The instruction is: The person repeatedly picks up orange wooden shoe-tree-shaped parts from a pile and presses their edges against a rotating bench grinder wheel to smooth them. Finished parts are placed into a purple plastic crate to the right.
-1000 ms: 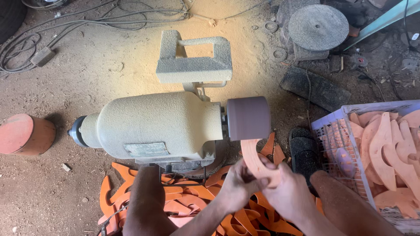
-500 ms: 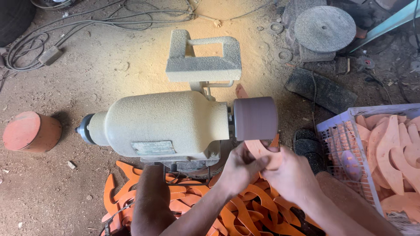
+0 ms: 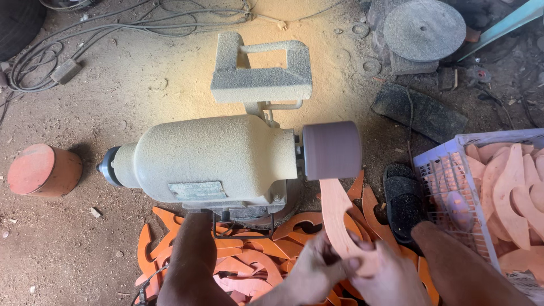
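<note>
Between both sets of fingers, a curved orange wooden piece (image 3: 339, 218) is gripped by the left hand (image 3: 313, 273) and right hand (image 3: 385, 277), its far end touching the purple sanding drum (image 3: 332, 150). Beyond sits the dusty cream motor (image 3: 215, 161) with a rectangular grey plate (image 3: 197, 191); a lavender wire basket (image 3: 453, 187) stands right.
</note>
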Demonstrator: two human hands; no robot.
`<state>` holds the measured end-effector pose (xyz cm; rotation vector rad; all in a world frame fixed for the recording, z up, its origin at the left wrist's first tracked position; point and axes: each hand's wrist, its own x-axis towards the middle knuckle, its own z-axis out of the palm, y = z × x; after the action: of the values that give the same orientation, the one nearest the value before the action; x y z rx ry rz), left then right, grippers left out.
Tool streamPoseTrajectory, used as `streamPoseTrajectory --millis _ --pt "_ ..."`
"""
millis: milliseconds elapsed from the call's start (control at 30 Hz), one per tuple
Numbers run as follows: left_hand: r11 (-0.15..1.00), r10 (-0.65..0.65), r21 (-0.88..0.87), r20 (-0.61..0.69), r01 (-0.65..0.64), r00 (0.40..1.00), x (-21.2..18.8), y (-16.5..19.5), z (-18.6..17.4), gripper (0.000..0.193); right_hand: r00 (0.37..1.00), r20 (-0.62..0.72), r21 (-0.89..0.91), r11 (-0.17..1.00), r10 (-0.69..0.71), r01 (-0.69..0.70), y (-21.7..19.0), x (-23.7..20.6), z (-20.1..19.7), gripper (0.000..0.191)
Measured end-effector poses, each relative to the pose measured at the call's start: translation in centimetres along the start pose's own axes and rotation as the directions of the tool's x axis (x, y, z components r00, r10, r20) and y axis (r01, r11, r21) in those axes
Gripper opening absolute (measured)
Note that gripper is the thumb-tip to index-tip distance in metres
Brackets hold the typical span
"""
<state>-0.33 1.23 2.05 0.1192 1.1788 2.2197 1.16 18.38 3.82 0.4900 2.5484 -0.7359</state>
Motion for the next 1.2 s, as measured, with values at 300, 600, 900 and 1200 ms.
streamPoseTrajectory --millis 300,600,900,1200 --pt "0.98 -0.181 -0.087 0.003 0.18 0.984 0.1 -1.3 -0.3 0.033 1.0 0.017 0.001 1.0 -0.017 0.017 -0.5 0.9 1.1 0.064" --pt "0.997 -0.052 0.066 0.011 0.051 0.999 1.4 1.9 -0.3 0.034 0.998 0.003 0.031 0.998 -0.062 0.062 -1.1 1.7 0.2 0.068" --pt "0.995 -0.07 0.068 0.0 0.07 0.998 1.8 2.4 -0.4 0.035 0.994 -0.01 0.057 0.993 -0.106 0.106 -1.5 2.2 -0.6 0.072" --pt "0.96 -0.268 0.09 0.013 0.266 0.963 0.1 -1.2 -1.4 0.037 0.985 0.072 0.106 0.983 -0.159 0.151 0.0 1.7 -0.8 0.077"
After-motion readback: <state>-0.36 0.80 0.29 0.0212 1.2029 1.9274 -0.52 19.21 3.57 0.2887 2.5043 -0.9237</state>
